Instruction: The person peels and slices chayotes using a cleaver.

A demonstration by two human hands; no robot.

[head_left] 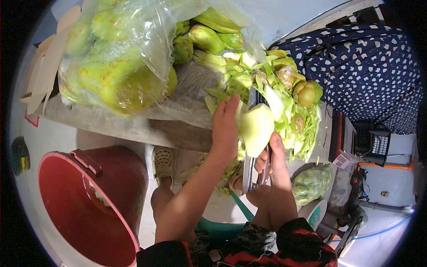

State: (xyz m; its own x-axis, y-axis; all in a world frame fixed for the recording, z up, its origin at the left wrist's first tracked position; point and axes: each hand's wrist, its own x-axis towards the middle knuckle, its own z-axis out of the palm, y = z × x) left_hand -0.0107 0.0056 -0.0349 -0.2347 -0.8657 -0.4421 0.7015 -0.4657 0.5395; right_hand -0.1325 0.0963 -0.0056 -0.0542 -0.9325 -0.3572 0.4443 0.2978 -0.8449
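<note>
Left hand closed around one side of a pale, peeled fruit; right hand wrapped about a long cutting tool at the fruit's other side. The fruit is at the table's near edge—beside a heap of peelings. Farther left lies a plastic bag of green fruits; below it stands a red bin.

1. Upper garment: black, with irregular red and grey patterning; small pale mark at the front.
2. Right sleeve: short, black, with a red stripe near the edge.
3. Left sleeve: short, black, with red streaks.
4. Right clog: beige, with round perforations across the upper.
5. Left clog: beige, partly hidden.
6. Right hand and left hand: ungloved.
</note>
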